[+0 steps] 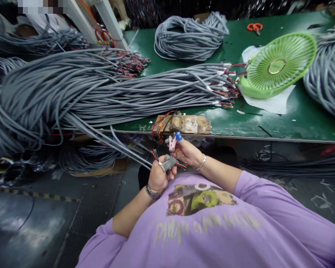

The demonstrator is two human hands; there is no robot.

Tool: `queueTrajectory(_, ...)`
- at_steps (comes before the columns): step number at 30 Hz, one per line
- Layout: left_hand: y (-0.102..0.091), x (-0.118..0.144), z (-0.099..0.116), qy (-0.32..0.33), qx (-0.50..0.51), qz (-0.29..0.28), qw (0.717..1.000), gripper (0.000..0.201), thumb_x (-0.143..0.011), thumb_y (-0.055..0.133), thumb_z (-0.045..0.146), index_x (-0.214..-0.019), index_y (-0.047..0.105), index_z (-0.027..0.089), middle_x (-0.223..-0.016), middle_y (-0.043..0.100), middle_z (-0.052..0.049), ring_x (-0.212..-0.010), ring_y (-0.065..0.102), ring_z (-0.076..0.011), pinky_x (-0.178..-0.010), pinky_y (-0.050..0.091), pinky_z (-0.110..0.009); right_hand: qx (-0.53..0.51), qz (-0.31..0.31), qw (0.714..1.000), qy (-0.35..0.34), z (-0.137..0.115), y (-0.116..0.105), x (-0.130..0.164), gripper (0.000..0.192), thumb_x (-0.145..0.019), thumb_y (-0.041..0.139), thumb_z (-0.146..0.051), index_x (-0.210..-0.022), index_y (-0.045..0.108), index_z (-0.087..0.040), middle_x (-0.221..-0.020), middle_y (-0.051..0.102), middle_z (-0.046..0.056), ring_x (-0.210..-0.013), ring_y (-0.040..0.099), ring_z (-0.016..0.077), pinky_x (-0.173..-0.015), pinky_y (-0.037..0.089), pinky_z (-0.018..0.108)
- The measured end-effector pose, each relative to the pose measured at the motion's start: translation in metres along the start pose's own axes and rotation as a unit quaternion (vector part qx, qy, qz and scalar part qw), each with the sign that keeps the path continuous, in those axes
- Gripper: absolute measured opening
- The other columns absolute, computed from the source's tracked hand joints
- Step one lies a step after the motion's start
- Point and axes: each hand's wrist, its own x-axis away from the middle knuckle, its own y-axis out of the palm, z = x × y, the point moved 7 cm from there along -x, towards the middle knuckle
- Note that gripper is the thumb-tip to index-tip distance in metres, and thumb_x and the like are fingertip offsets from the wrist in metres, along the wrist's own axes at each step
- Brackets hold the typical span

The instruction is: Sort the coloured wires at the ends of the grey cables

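Left hand is closed in a fist around the stripped end of a grey cable, whose coloured inner wires stick out above the thumb; a watch is worn on that wrist. Right hand, just beside and touching the same cable end, is pinched on the coloured wires, with a blue cap worn on 1 raised fingertip and a bracelet at the wrist. Both hands are held close above a purple shirt, below the table edge. Directly beyond them, a worn wooden block with red wires on it is seen at the edge of the green table. Farther back, a long bundle of grey cables is laid across the table, a green fan is lying to the right, a coiled cable heap is behind, and orange scissors are farthest
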Motion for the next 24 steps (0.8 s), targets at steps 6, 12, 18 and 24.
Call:
queueTrajectory(6,0.001,0.008,0.001,-0.006,-0.001,-0.001,1.0,0.031,-0.072,0.073,0.041,-0.065,0.059,0.015,-0.047,0.059,0.002,-0.03,0.043,-0.0052,-0.03,0.026,-0.015,0.008,-0.017,0.999,0.049,0.0,0.002,0.01,0.057,-0.083,0.049,-0.071,-0.086,0.064,-0.016,-0.072,0.063,0.003,-0.057,0.052,0.0103,-0.053,0.043,0.022)
queueTrajectory(12,-0.002,0.01,0.006,0.018,-0.001,0.03,0.999,0.029,-0.073,0.072,0.04,-0.066,0.06,0.015,-0.048,0.059,0.002,-0.031,0.043,-0.0049,-0.031,0.025,-0.016,0.052,-0.036,0.998,-0.009,-0.008,0.003,0.013,0.039,-0.075,0.072,-0.052,-0.081,0.063,-0.015,-0.07,0.061,0.0,-0.059,0.052,0.0089,-0.053,0.042,0.02)
queueTrajectory(18,0.0,0.005,0.008,0.025,0.004,0.037,0.999,0.03,-0.074,0.071,0.042,-0.067,0.058,0.016,-0.049,0.06,0.002,-0.032,0.043,-0.0047,-0.032,0.025,-0.017,0.074,-0.001,0.994,-0.079,-0.016,-0.002,0.014,0.041,-0.071,0.074,-0.054,-0.076,0.063,-0.014,-0.067,0.06,0.0,-0.055,0.047,0.0071,-0.049,0.037,0.019)
queueTrajectory(24,0.0,0.004,0.009,0.033,0.005,0.037,0.999,0.031,-0.074,0.071,0.043,-0.066,0.057,0.016,-0.049,0.06,0.002,-0.032,0.043,-0.0048,-0.032,0.025,-0.017,0.091,0.001,0.995,-0.04,-0.014,0.003,0.012,0.045,-0.074,0.07,-0.059,-0.076,0.064,-0.014,-0.065,0.059,0.001,-0.055,0.049,0.0081,-0.049,0.036,0.019)
